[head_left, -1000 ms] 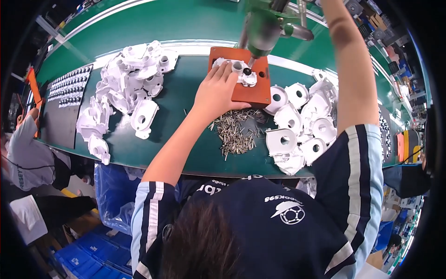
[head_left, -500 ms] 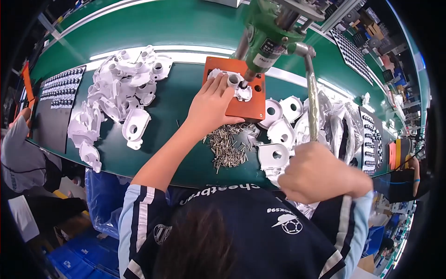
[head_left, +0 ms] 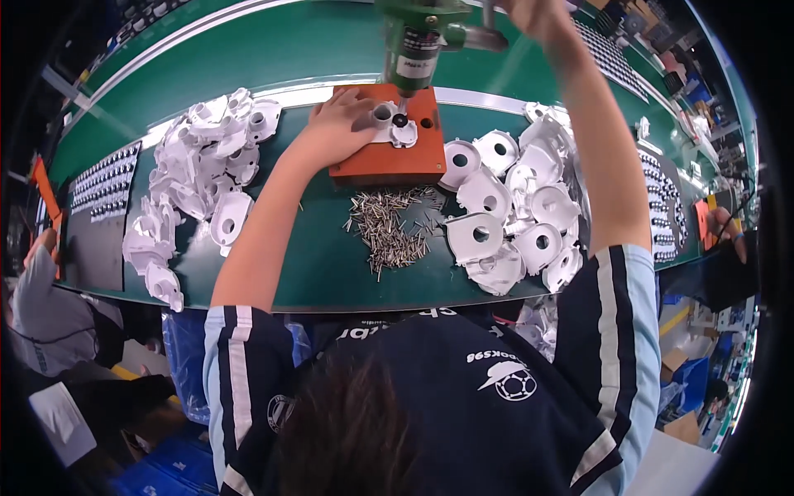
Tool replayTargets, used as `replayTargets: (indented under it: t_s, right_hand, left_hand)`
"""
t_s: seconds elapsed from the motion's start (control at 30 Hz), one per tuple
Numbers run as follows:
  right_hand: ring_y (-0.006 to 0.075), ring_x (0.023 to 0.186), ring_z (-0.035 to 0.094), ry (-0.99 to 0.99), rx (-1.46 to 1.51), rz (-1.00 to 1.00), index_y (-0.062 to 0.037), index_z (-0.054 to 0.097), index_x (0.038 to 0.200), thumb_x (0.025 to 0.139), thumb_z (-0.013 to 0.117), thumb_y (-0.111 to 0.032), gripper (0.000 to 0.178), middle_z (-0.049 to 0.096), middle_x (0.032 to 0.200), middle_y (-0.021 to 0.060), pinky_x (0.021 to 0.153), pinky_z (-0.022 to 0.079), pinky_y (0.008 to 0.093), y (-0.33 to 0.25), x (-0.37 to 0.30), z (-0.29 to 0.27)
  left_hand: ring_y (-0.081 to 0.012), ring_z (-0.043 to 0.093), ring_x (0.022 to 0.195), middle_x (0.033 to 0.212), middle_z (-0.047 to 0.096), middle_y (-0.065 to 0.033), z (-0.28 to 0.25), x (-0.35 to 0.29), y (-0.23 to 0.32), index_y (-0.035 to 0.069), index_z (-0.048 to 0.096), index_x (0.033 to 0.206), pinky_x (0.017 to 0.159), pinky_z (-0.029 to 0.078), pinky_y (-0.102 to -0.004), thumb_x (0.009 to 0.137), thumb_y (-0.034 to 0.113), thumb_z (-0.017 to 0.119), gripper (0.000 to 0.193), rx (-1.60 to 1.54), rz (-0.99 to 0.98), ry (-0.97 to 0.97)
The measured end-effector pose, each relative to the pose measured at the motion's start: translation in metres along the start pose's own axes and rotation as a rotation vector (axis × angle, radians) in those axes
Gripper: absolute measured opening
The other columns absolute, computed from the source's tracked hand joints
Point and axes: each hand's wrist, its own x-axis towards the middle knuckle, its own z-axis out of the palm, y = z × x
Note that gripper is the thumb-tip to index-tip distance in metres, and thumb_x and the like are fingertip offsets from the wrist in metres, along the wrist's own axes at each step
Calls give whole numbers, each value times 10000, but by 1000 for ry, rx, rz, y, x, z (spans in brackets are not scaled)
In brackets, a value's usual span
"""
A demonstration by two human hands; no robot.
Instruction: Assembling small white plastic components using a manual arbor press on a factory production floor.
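My left hand (head_left: 335, 126) rests flat on an orange block (head_left: 389, 157) and pins a white plastic part (head_left: 389, 124) to it. A green press (head_left: 418, 41) stands right over that part. My right hand (head_left: 538, 12) is raised at the top edge, closed around the press's metal lever (head_left: 484, 33). A loose heap of small metal pins (head_left: 389, 231) lies in front of the block on the green table (head_left: 314, 256).
A pile of white plastic parts (head_left: 194, 182) lies to the left, another pile (head_left: 513, 207) to the right. Dark trays with small pieces (head_left: 103, 194) sit at far left and far right. Other people's hands (head_left: 41, 244) show at both edges.
My right arm has swung the lever from low at the right, up to the top. The left hand stays on the part. The view has shifted slightly.
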Motion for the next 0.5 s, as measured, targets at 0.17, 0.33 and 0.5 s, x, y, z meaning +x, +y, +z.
replayTargets:
  t_s: [0.17, 0.33, 0.5]
  right_hand:
    - [178, 993, 561, 242, -979, 125, -39, 560, 1199, 942, 413, -273, 377, 611, 1094, 76, 859, 416, 272, 51, -73, -3]
    - [216, 1087, 520, 59, -1625, 744, -86, 460, 1298, 783, 617, -285, 574, 524, 1230, 142, 904, 428, 354, 99, -158, 24]
    - [278, 1012, 550, 104, -1794, 655, -76, 436, 1303, 686, 724, -306, 718, 565, 1104, 175, 877, 444, 341, 115, -177, 46]
  left_hand:
    - [-316, 516, 1123, 1250, 468, -160, -23, -7, 12, 173, 582, 1161, 945, 413, -370, 747, 225, 546, 419, -283, -59, -57]
    - [-176, 592, 722, 876, 621, -105, -57, 10, 5, 48, 597, 1034, 650, 488, -286, 748, 105, 549, 295, -574, -347, 82]
    - [-303, 643, 729, 794, 662, -198, -30, 63, -90, 6, 657, 899, 684, 505, -384, 772, 227, 599, 261, -355, -336, 596]
